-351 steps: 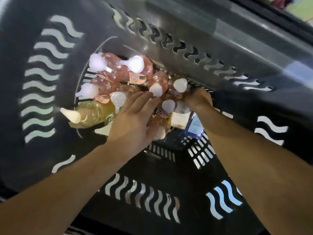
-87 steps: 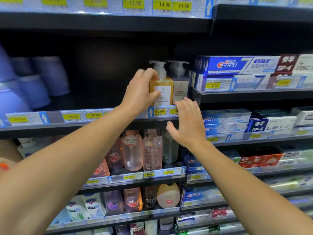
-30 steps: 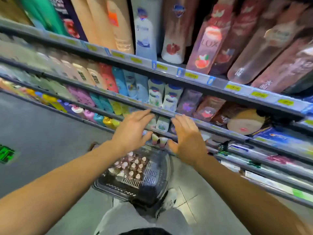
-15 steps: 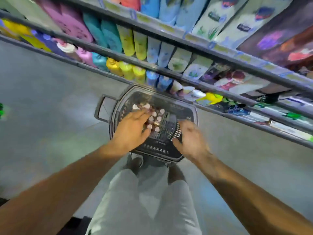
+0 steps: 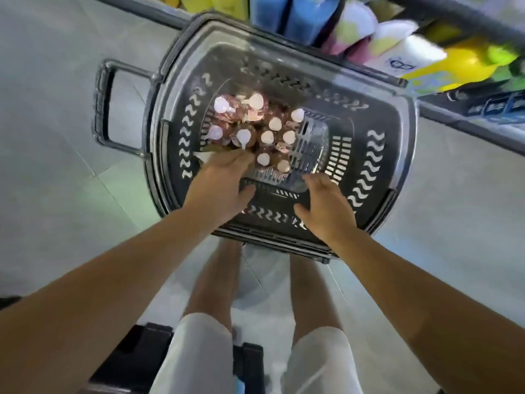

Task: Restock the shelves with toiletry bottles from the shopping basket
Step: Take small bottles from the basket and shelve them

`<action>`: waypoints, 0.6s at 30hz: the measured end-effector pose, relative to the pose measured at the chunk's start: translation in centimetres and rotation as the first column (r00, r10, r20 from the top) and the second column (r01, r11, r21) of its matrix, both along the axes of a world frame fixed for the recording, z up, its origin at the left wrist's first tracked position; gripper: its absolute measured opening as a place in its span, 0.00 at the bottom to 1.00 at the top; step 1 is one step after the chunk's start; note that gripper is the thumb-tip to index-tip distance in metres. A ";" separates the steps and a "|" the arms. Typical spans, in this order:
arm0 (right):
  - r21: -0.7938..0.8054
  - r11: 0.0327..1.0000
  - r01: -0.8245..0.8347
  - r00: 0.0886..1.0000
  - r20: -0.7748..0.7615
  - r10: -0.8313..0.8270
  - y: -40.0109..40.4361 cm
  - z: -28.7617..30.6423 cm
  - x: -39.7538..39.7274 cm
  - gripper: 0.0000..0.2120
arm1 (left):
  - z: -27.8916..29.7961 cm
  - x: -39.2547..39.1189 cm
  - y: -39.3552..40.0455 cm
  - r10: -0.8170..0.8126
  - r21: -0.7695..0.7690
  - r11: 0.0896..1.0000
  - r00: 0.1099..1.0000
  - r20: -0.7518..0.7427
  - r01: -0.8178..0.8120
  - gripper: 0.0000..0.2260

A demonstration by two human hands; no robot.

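Head view, shopping basket [image 5: 377, 155]: sitting on the floor [image 5: 56, 166] at upper centre of the frame, just below the shelves [image 5: 454, 89].
Toiletry bottles [image 5: 255, 129]: standing clustered in the basket's left half, white caps facing up.
Left hand [image 5: 224, 183]: reaching into the basket at the bottles' lower edge, fingers extended; whether the grip is holding a bottle, cannot tell.
Right hand [image 5: 324, 206]: hovering over the basket's near wall, grip wide, holding nothing.
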State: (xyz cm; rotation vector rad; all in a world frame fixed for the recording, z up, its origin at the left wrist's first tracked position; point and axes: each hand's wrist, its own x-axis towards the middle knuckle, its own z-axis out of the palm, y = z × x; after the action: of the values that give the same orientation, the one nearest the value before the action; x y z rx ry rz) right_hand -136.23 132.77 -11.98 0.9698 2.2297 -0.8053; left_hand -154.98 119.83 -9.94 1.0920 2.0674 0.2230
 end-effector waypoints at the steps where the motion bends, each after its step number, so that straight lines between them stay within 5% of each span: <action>1: -0.007 1.000 -0.002 1.000 -0.007 0.002 -0.2 -2.0 -0.1 0.31 | -1.6 0.1 0.1 0.005 -0.003 1.000 1.000 -0.003 -0.005 0.25; 11: 0.027 0.998 -0.056 0.997 -0.057 0.057 0.1 -18.0 -2.2 0.27 | -12.6 0.1 1.3 -0.013 0.080 0.997 1.000 -0.015 0.014 0.25; 18: -0.011 1.000 0.004 0.993 -0.118 -0.005 1.1 -20.2 -1.4 0.17 | -14.5 0.7 2.6 -0.027 0.081 0.996 0.999 -0.019 0.029 0.25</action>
State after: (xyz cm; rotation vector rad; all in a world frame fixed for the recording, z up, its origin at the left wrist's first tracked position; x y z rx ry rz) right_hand -137.65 133.86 -32.15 0.9447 2.3217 -0.8974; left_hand -154.23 122.47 -24.47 1.1746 2.0730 0.2861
